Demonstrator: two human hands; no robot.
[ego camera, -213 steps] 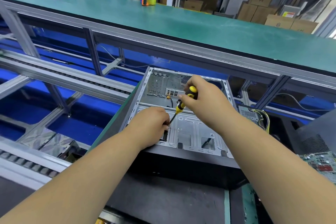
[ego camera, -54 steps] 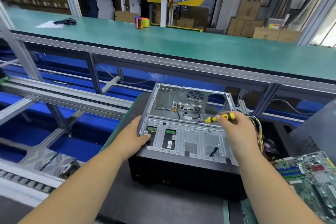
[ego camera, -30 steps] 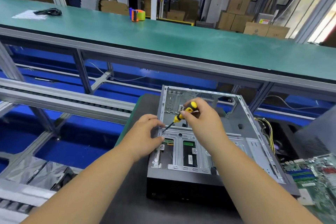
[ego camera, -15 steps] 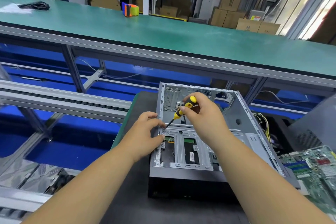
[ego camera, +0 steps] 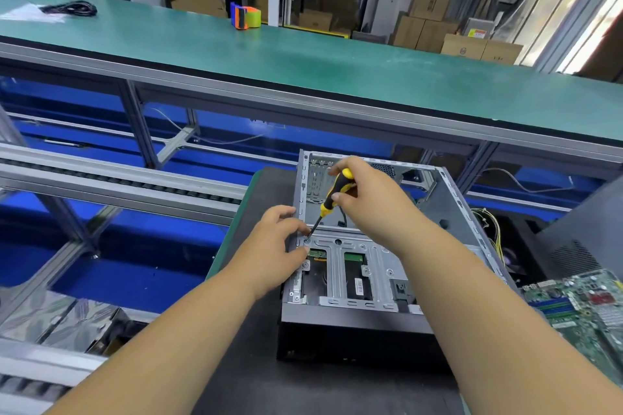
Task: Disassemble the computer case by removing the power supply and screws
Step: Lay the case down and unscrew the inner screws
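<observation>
An open grey computer case lies on its side on a dark mat, its metal drive cage facing up. My right hand grips a yellow and black screwdriver, tilted, with its tip down on a screw at the cage's far left corner. My left hand holds the case's left edge beside that screw, thumb and fingers curled on the metal rim. A bundle of yellow and black power supply cables shows just past the case's right wall.
A green motherboard lies at the right. A dark case panel leans behind it. A long green bench runs across the back with a tape dispenser and a black cable. Conveyor rails run at the left.
Since a second ago the screwdriver has tipped more upright and its tip has settled onto the corner screw. My left hand has stayed on the case edge. The view has shifted slightly.
</observation>
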